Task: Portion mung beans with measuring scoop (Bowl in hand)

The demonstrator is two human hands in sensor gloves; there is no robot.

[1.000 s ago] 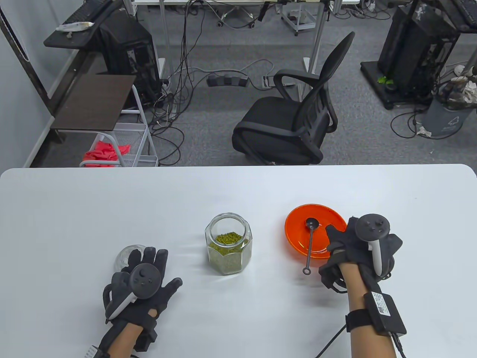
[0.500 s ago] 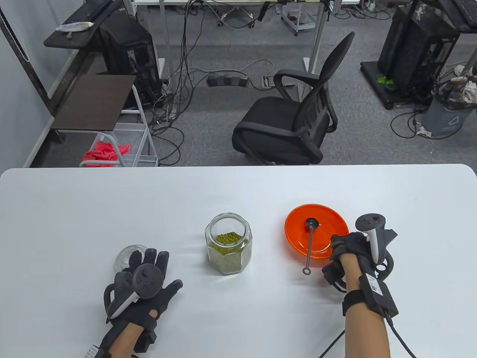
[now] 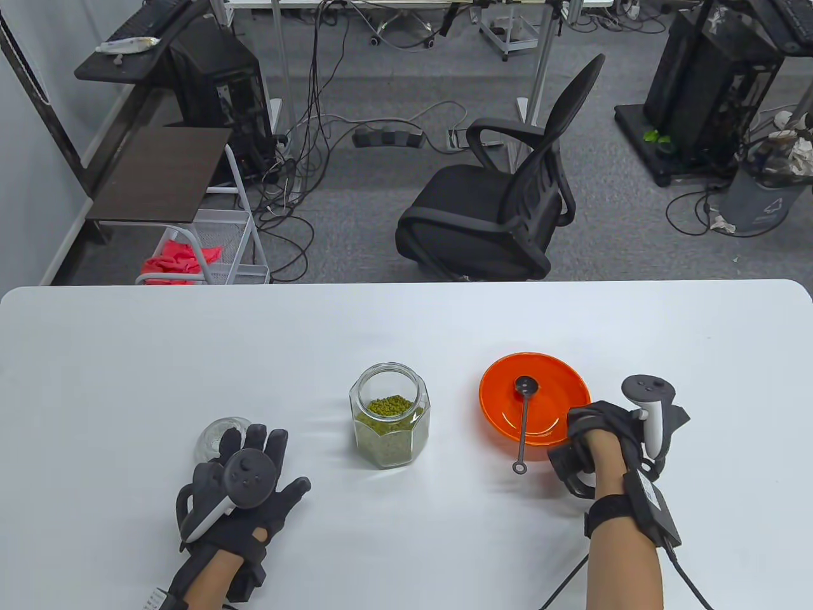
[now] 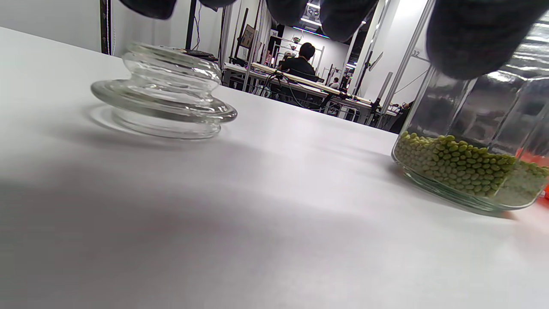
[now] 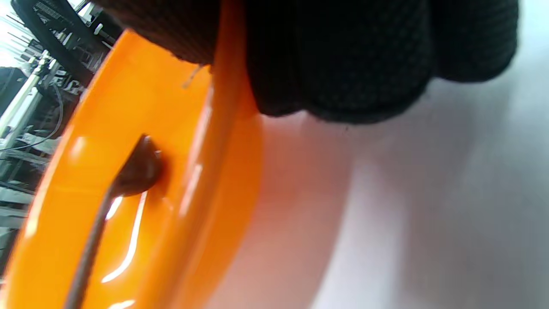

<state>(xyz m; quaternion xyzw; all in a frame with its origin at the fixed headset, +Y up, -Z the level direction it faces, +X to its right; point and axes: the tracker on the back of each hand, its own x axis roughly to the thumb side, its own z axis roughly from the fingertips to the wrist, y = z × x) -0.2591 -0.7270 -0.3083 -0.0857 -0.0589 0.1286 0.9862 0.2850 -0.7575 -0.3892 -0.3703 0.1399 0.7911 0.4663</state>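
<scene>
An orange bowl (image 3: 546, 387) is at the table's right, with a black measuring scoop (image 3: 524, 413) lying in it, handle end over the near rim. My right hand (image 3: 581, 438) grips the bowl's near right rim; the right wrist view shows gloved fingers (image 5: 343, 64) over the rim of the bowl (image 5: 141, 128) and the scoop (image 5: 128, 176) inside. An open glass jar of mung beans (image 3: 389, 416) stands mid-table, also in the left wrist view (image 4: 472, 163). My left hand (image 3: 244, 470) rests flat and open on the table, holding nothing.
The jar's glass lid (image 3: 219, 435) lies on the table just beyond my left hand, and shows in the left wrist view (image 4: 163, 94). The white table (image 3: 190, 356) stretches wide. A black office chair (image 3: 502, 210) stands behind the far edge.
My right hand turned and closed on the bowl's rim. The bowl shifted slightly left and toward me, with the scoop still in it. My left hand stayed put.
</scene>
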